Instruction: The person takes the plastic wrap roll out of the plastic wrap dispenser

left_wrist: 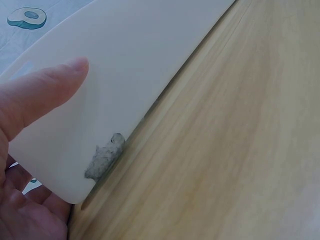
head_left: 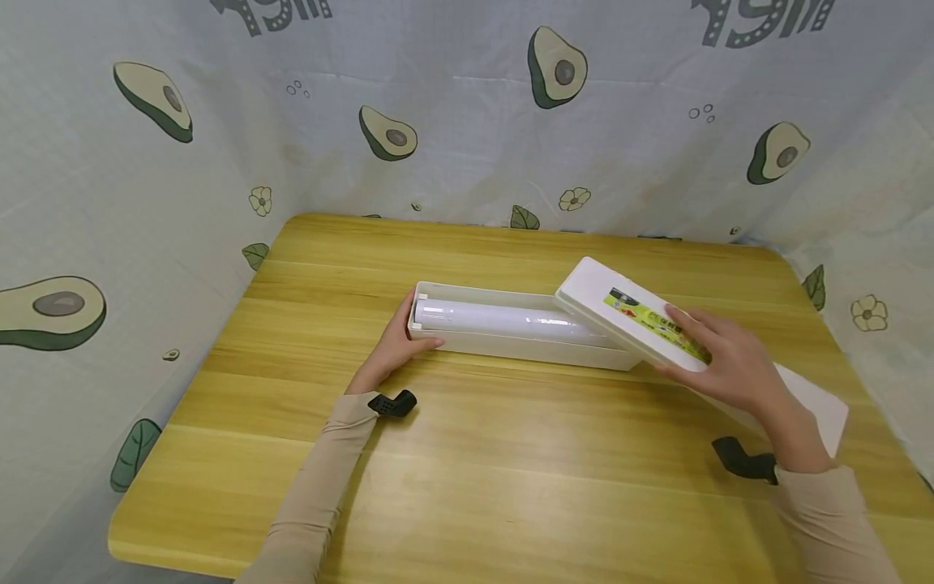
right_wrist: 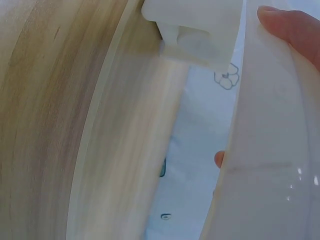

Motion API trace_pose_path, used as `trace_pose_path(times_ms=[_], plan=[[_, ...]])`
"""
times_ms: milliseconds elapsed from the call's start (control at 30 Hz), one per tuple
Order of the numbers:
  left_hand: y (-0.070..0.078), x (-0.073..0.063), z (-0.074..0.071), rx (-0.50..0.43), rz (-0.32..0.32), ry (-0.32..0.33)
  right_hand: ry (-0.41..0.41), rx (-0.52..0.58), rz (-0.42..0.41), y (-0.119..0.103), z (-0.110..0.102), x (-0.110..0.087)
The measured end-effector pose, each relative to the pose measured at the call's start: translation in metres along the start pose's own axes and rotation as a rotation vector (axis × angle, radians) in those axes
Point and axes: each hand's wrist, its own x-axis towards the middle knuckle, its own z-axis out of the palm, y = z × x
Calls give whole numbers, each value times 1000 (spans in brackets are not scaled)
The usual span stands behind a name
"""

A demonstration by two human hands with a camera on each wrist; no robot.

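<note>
A long white box [head_left: 525,349] lies on the table, its top off at the left, with a clear-wrapped white roll [head_left: 503,319] inside. My left hand [head_left: 394,345] grips its left end, thumb on the near wall and fingers behind, as the left wrist view shows at the box wall [left_wrist: 130,60]. My right hand [head_left: 737,365] holds the long white lid [head_left: 594,288], which carries a yellow-green label and slants over the box's right end. In the right wrist view the lid [right_wrist: 270,125] runs down the right side, with the box end [right_wrist: 200,15] above.
The wooden table [head_left: 511,487] extends around the box. Behind it hangs a pale cloth [head_left: 467,73] printed with avocados. Black wrist mounts sit on both forearms. A grey patch [left_wrist: 105,157] marks the box's wall near its lower corner.
</note>
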Motion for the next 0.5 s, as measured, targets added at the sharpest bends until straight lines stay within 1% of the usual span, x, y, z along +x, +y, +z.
trace_pose_path(times_ms=[333, 500], plan=[[2, -1, 0, 8, -14, 6, -25, -13, 36, 3, 0, -3], [2, 0, 1, 3, -14, 7, -24, -12, 52, 2, -1, -4]])
